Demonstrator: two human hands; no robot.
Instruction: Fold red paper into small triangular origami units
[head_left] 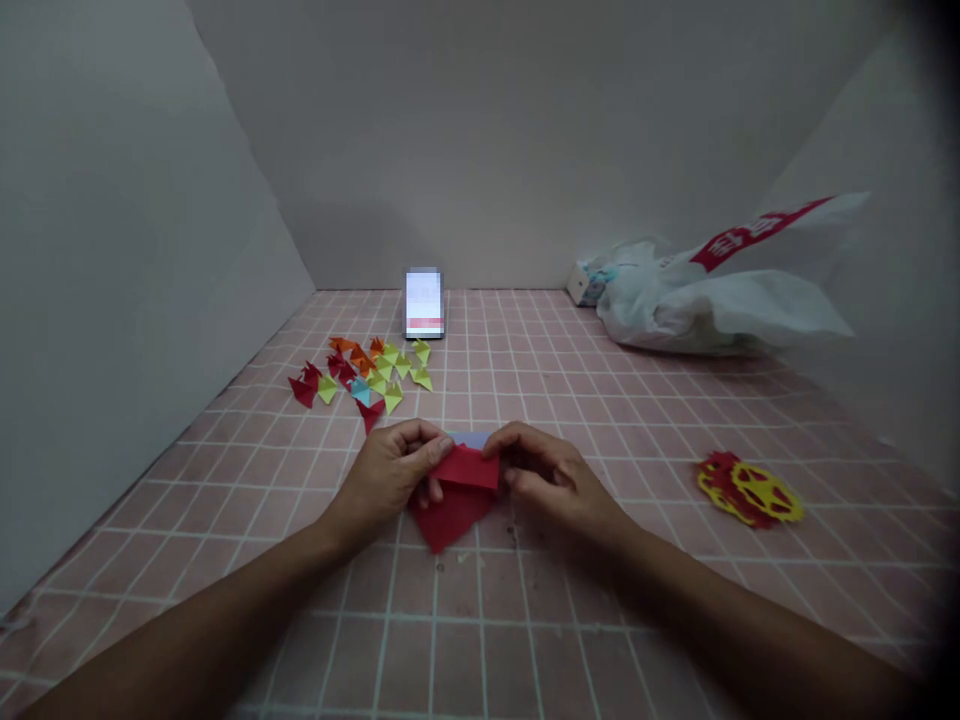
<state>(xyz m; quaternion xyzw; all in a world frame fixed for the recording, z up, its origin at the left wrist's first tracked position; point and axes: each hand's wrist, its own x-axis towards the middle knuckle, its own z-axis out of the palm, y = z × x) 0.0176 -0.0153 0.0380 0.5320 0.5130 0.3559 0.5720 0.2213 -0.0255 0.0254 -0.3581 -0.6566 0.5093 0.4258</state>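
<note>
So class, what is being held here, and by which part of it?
Folded red paper. The left hand pinches its upper left edge; the right hand touches its upper right corner, though whether it grips is unclear.

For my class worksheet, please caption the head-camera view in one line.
Left hand and right hand on partly folded red paper, with small folded-paper pieces and a lit phone behind.

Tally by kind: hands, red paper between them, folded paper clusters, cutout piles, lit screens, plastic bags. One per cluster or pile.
Left hand and right hand: 2
Red paper, apparently one piece: 1
Folded paper cluster: 1
Cutout pile: 1
Lit screen: 1
Plastic bag: 1
Total: 7
</note>
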